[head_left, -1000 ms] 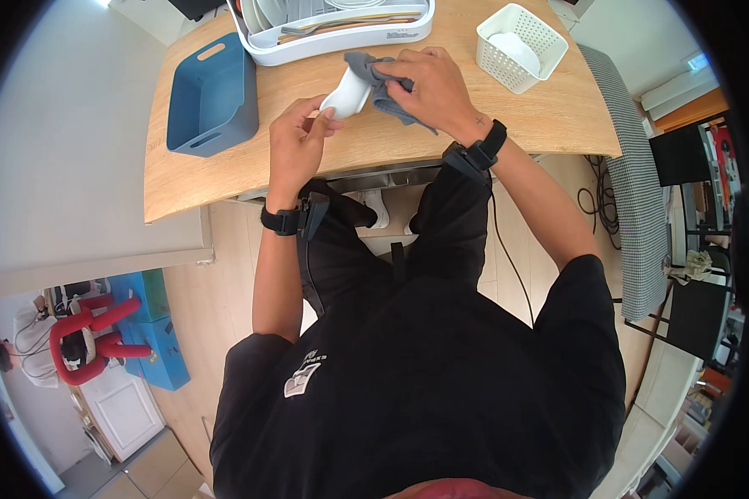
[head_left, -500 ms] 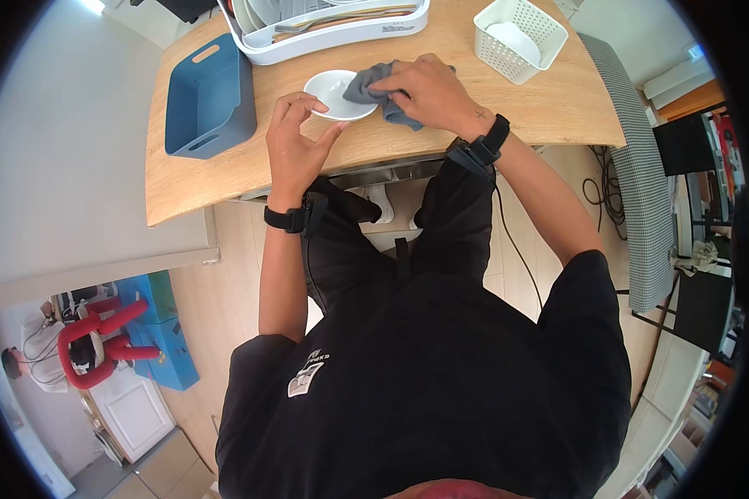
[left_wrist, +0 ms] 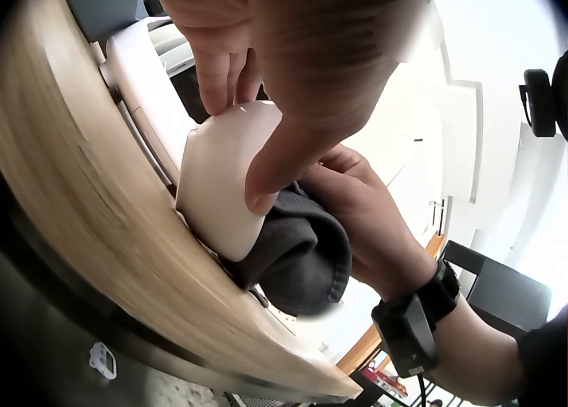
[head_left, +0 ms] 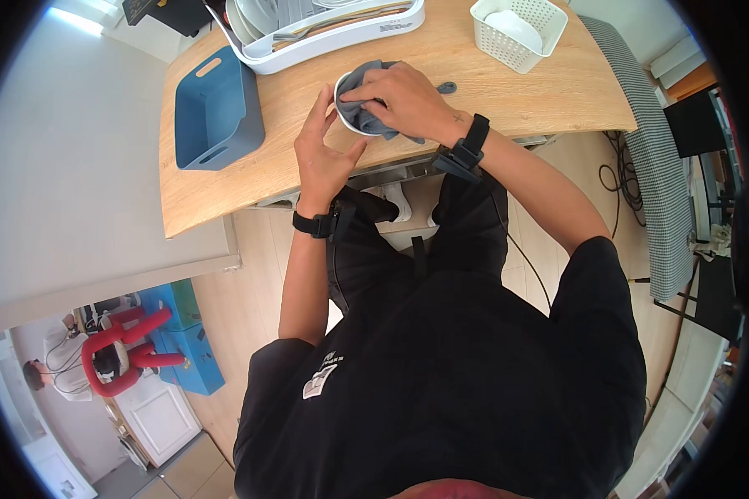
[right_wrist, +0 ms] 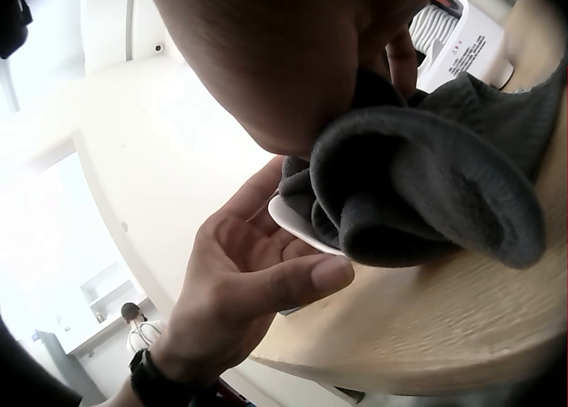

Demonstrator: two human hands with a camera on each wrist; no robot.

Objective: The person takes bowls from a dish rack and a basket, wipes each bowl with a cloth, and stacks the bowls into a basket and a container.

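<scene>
A white bowl (head_left: 347, 120) is held near the table's front edge, its inside mostly covered by a grey cloth (head_left: 373, 113). The left hand (head_left: 324, 162) grips the bowl's left side between thumb and fingers. In the left wrist view the bowl (left_wrist: 222, 176) stands tilted on its side, the left thumb pressed on its outer wall. The right hand (head_left: 405, 100) holds the cloth bunched inside the bowl. The cloth (right_wrist: 417, 185) hides most of the right fingers in the right wrist view.
A blue bin (head_left: 216, 112) sits at the table's left. Behind the hands is a white dish rack (head_left: 341, 40) with plates and utensils. A white perforated basket (head_left: 508, 51) holding a white item stands at the back right.
The bowl has turned, its opening now facing right toward the cloth. The right hand has pushed the cloth deeper into it. The left hand has shifted slightly right in view.
</scene>
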